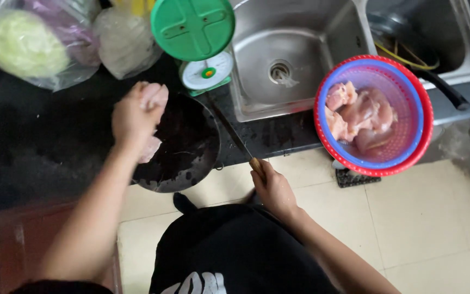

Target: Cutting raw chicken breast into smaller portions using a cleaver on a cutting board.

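Two hands divide the work: the left hand (137, 111) closes its fingers on raw chicken (150, 122) over the round black board (183, 144), steadying it, while the right hand (273, 190) grips the knife (235, 136).

raw chicken piece (152, 98): pale pink, glossy, gripped in the left hand (135, 115) above the left rim of the chopping block, its lower end (150, 148) hanging down against the wood.
chopping block (183, 144): round, dark, wet (flecked with scraps), overhanging the counter's front edge.
knife (234, 136): dark blade lying slantwise from the block's right edge toward the counter's front edge, wooden handle (257, 166) in the right hand (274, 190).
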